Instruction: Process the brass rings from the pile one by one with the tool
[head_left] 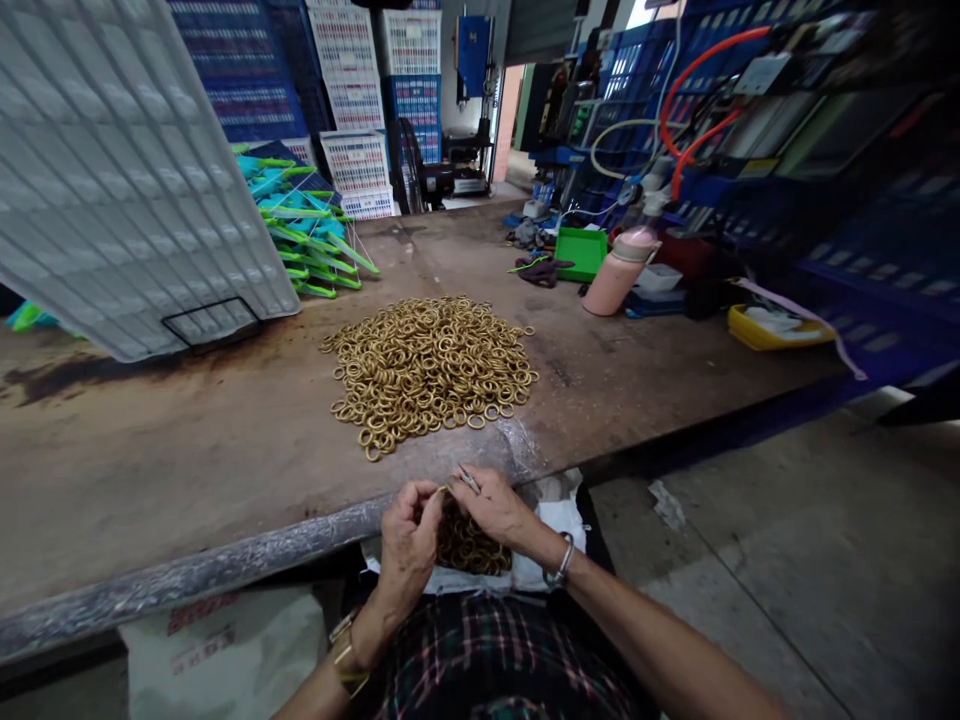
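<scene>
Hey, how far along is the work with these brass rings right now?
Looks early. Done: a small batch of rings lies in the white bag on the lap. In hand: the left hand pinches one ring while the right hand holds a thin metal tool to it. Left: the big pile of brass rings on the workbench, apparently untouched.
</scene>
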